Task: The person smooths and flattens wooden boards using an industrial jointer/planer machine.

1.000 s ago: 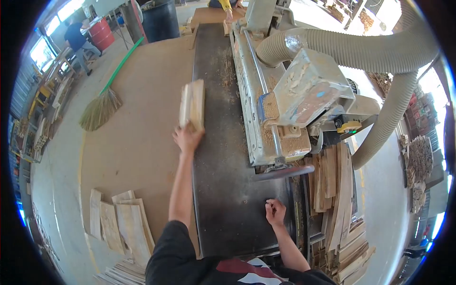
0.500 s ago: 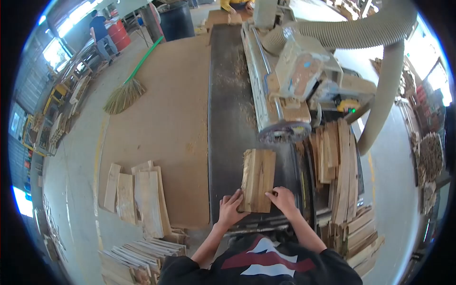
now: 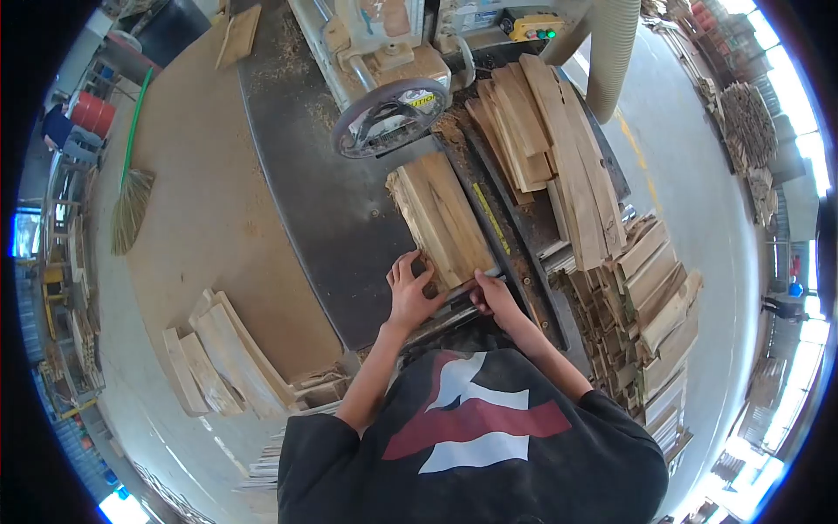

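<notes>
A wooden board (image 3: 443, 223) with a rough left edge lies on the dark machine table (image 3: 336, 236), close to the fence at its right. My left hand (image 3: 412, 290) holds the board's near left edge, its fingers curved and its thumb against the wood. At the near right corner, my right hand (image 3: 497, 299) pinches the board with the thumb on top; its other fingers are curled and partly hidden. Just beyond the board's far end stands the machine's handwheel (image 3: 391, 118). A yellow measuring strip (image 3: 491, 218) runs along the right side.
Long boards (image 3: 572, 166) are piled right of the fence, above a stack of cut wood (image 3: 655, 306). Several boards (image 3: 231, 349) rest at the left on the brown panel (image 3: 201, 210). A broom (image 3: 133, 205) and a ribbed hose (image 3: 618, 61) flank the machine.
My view has turned and tipped down, so the machine sits higher and further left in view. Both hands stay at the board's near end; the left fingers are more curved.
</notes>
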Motion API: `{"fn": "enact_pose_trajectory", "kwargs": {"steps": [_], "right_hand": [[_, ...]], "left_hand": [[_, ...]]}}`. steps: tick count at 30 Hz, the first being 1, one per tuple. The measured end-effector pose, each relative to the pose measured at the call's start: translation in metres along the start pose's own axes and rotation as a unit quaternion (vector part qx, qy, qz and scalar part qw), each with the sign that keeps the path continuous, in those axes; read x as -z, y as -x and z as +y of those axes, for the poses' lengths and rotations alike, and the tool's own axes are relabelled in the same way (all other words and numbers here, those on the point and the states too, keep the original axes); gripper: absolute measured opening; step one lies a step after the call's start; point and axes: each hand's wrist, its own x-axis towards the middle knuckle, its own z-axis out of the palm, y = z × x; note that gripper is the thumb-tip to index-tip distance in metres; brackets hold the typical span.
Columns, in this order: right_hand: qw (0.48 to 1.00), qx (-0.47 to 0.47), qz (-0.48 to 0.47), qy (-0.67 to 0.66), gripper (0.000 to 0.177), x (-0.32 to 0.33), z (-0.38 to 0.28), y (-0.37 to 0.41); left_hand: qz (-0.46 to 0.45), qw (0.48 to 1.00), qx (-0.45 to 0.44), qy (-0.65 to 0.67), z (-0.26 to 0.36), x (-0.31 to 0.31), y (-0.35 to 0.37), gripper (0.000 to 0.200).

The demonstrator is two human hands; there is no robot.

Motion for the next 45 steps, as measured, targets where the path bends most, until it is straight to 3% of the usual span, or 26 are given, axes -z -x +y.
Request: {"fn": "enact_pose_trajectory", "kwargs": {"steps": [2, 8, 12, 14, 24, 26, 28, 31, 33, 35, 38, 41, 43, 45], "right_hand": [[0.999, 0.028, 0.028, -0.028, 0.042, -0.001, -0.012, -0.007], [0.998, 0.036, 0.030, -0.033, 0.039, -0.025, -0.056, -0.036], [0.997, 0.040, 0.037, -0.063, 0.037, -0.044, -0.088, -0.061], [0.996, 0.038, 0.036, -0.073, 0.036, -0.051, -0.098, -0.071], [0.991, 0.078, 0.074, -0.079, 0.037, -0.101, -0.173, -0.135], [0.989, 0.086, 0.082, -0.082, 0.037, -0.114, -0.174, -0.149], [0.976, 0.171, 0.123, -0.051, 0.037, -0.126, -0.178, -0.161], [0.976, 0.193, 0.098, -0.017, 0.034, -0.131, -0.193, -0.164], [0.974, 0.210, 0.083, 0.012, 0.032, -0.134, -0.193, -0.162], [0.943, 0.304, 0.080, 0.103, 0.030, -0.134, -0.186, -0.157], [0.921, 0.342, 0.053, 0.180, 0.038, -0.126, -0.175, -0.138], [0.847, 0.446, 0.098, 0.273, 0.040, -0.118, -0.145, -0.139], [0.804, 0.494, 0.110, 0.312, 0.035, -0.122, -0.136, -0.129], [0.775, 0.554, 0.127, 0.277, 0.033, -0.121, -0.119, -0.144]], "left_hand": [[0.017, 0.999, 0.031, 0.007, 0.004, -0.008, -0.011, 0.060], [0.050, 0.997, 0.059, -0.002, -0.013, 0.000, -0.048, 0.059], [0.055, 0.997, 0.062, -0.003, -0.037, 0.011, -0.082, 0.061], [0.012, 0.999, 0.052, -0.003, -0.051, 0.018, -0.096, 0.061], [0.051, 0.998, 0.021, 0.001, -0.101, 0.030, -0.167, 0.058], [0.108, 0.994, 0.021, -0.010, -0.111, 0.032, -0.182, 0.056], [0.157, 0.987, 0.015, -0.032, -0.115, 0.024, -0.185, 0.056], [0.256, 0.963, 0.083, -0.004, -0.114, 0.013, -0.191, 0.055], [0.317, 0.941, 0.117, -0.020, -0.111, 0.013, -0.201, 0.043], [0.363, 0.919, 0.148, -0.054, -0.111, 0.012, -0.212, 0.032], [0.396, 0.891, 0.184, -0.122, -0.115, 0.012, -0.225, 0.021], [0.356, 0.917, 0.153, -0.090, -0.143, 0.026, -0.216, 0.021], [0.197, 0.972, 0.079, 0.096, -0.171, 0.052, -0.196, 0.021], [0.211, 0.964, 0.095, 0.134, -0.188, 0.099, -0.187, 0.022]]}}
